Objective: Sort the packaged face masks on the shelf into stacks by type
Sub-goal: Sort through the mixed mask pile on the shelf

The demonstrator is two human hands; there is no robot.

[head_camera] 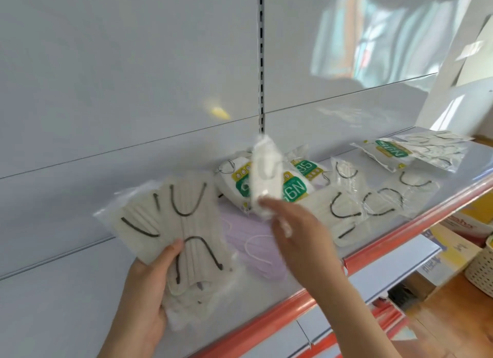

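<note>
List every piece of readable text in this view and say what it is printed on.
"N95", seen upside down: green label on the N95 packet mid-shelf.
"95": partly covered packet behind it.
"N95", upside down: far packet.
Red lettering on the box under the shelf: too blurred.
Other packets: no print visible.

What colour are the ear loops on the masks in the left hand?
Black, on beige masks held by the left hand; head view.
</note>
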